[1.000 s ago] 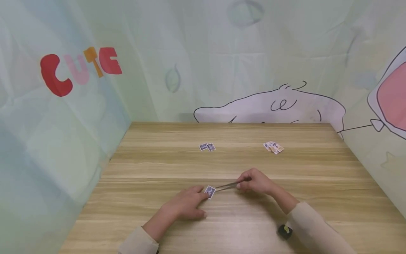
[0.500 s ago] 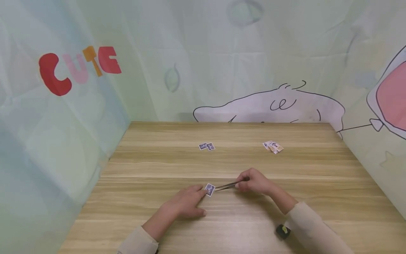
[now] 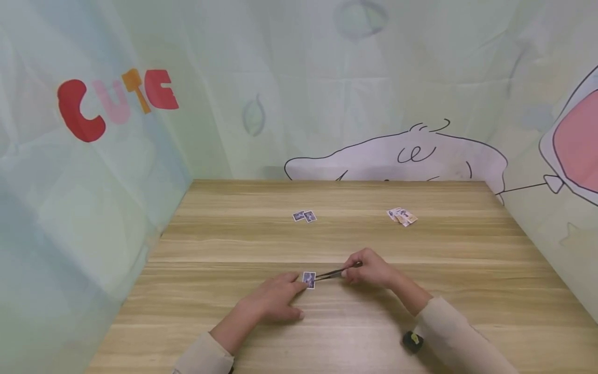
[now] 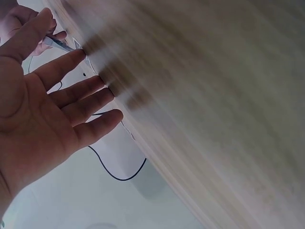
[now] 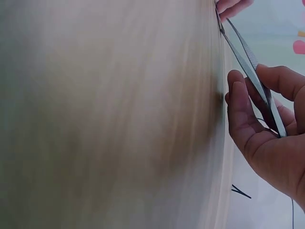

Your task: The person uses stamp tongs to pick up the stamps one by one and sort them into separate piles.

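Note:
In the head view, a small dark-blue card with a white border (image 3: 309, 278) lies on the wooden table. My left hand (image 3: 275, 297) reaches it from the left with a fingertip on its lower left edge. The left wrist view shows that hand (image 4: 43, 114) with fingers spread and fairly straight. Metal tweezers (image 3: 333, 274) are pinched in my right hand (image 3: 371, 267), their tips at the card's right side. Seen from the right wrist, the arms of the tweezers (image 5: 248, 64) stand apart between thumb and fingers; their tips are hard to make out against the card there.
Farther back lie two overlapping dark cards (image 3: 310, 216) and, to the right, a pile of several lighter cards (image 3: 405, 215). A small black object with a yellow-green mark (image 3: 412, 342) sits beside the right sleeve. Printed cloth walls (image 3: 317, 104) border the table (image 3: 233, 234).
The card has turned from a tilted to a nearly straight position. My right hand has shifted slightly left, bringing the tweezer tips onto the card's right edge. The left hand has hardly moved.

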`<action>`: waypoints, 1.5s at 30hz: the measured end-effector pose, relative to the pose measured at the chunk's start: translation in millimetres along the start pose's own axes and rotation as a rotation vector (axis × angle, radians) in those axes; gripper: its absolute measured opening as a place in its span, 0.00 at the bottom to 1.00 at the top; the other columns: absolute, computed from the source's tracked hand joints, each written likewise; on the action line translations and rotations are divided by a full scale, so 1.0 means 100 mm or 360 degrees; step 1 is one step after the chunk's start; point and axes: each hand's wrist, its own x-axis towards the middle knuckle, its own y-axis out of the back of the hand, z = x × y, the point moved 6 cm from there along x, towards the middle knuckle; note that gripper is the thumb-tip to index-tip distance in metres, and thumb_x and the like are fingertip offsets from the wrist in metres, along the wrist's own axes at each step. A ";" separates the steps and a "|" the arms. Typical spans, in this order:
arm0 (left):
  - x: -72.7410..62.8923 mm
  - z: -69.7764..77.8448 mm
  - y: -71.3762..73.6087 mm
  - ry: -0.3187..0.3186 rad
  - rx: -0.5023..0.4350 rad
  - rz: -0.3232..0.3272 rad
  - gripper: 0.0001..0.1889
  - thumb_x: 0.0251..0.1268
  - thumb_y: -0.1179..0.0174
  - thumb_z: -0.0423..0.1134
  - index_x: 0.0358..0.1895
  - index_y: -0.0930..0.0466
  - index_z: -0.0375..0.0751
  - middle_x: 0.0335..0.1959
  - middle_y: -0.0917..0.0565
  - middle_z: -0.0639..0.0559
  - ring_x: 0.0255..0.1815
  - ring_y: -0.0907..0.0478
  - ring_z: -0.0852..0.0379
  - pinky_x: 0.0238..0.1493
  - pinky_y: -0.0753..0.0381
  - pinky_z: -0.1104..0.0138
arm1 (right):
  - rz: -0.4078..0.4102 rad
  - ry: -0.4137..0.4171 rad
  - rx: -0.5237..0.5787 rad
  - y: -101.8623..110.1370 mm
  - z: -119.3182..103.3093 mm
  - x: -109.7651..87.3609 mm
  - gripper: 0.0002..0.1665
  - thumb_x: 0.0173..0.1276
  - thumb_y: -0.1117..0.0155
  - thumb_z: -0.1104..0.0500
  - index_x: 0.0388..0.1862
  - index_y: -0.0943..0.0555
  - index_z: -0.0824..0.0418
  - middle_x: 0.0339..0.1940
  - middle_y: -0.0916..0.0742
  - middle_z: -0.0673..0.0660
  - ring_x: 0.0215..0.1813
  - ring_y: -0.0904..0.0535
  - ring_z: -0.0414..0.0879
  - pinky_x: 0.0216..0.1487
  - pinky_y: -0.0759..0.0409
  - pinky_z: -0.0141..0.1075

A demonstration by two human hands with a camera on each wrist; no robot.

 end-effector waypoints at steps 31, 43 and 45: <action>0.00 0.03 0.06 -0.0012 -0.0004 0.0042 0.31 0.54 0.37 0.51 0.61 0.28 0.40 0.63 0.32 0.35 0.62 0.35 0.40 0.61 0.36 0.50 | 0.0182 0.0004 -0.0165 0.03 -0.07 -0.03 0.05 0.60 0.38 0.65 0.29 0.17 0.65 0.22 0.17 0.54 0.25 0.24 0.47 0.25 0.23 0.37; 0.14 0.00 0.19 -0.0040 -0.0084 0.0148 0.29 0.58 0.37 0.47 0.62 0.29 0.37 0.62 0.32 0.35 0.62 0.35 0.40 0.61 0.36 0.50 | 0.0401 0.0042 -0.0139 0.18 -0.12 0.02 0.06 0.62 0.39 0.64 0.31 0.17 0.65 0.27 0.16 0.53 0.31 0.23 0.45 0.32 0.24 0.36; 0.18 -0.04 0.21 -0.0033 -0.0082 0.0172 0.28 0.58 0.37 0.46 0.61 0.28 0.37 0.62 0.32 0.35 0.61 0.35 0.39 0.60 0.35 0.49 | 0.0425 0.0021 -0.0107 0.20 -0.11 0.05 0.06 0.62 0.39 0.64 0.31 0.17 0.66 0.27 0.15 0.54 0.30 0.23 0.46 0.30 0.23 0.36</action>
